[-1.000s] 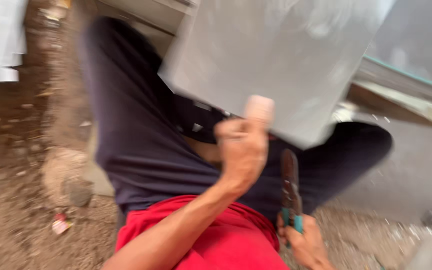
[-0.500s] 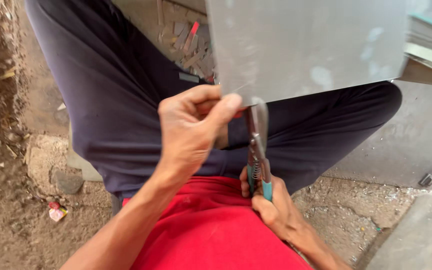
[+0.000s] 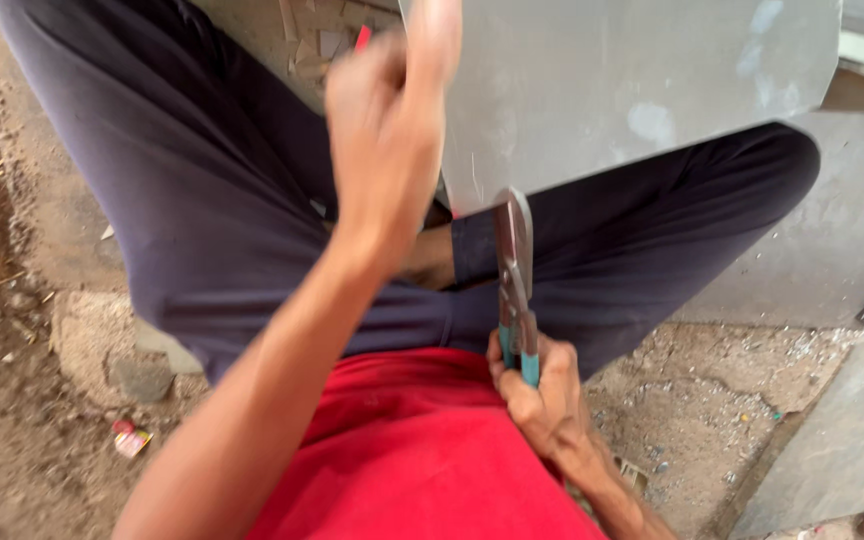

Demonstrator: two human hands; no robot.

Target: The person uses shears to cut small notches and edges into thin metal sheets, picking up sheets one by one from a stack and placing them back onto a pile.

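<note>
I sit with legs in dark trousers spread, a red shirt below. My right hand (image 3: 542,395) grips the teal handles of metal snips (image 3: 514,270), whose blades point up at the lower edge of a grey metal sheet (image 3: 632,90). My left hand (image 3: 387,140), blurred, is raised in front of the sheet's left edge and seems to hold that edge; the grip itself is too blurred to be sure of.
Dirt ground with small stones and a red scrap of litter (image 3: 130,440) lies to the left. A concrete slab (image 3: 832,450) and a grey wall (image 3: 852,250) are at the right. Debris lies near the sheet's top left.
My left hand has risen from beside the snips to higher up along the sheet's left edge. The snips and right hand have stayed roughly where they were.
</note>
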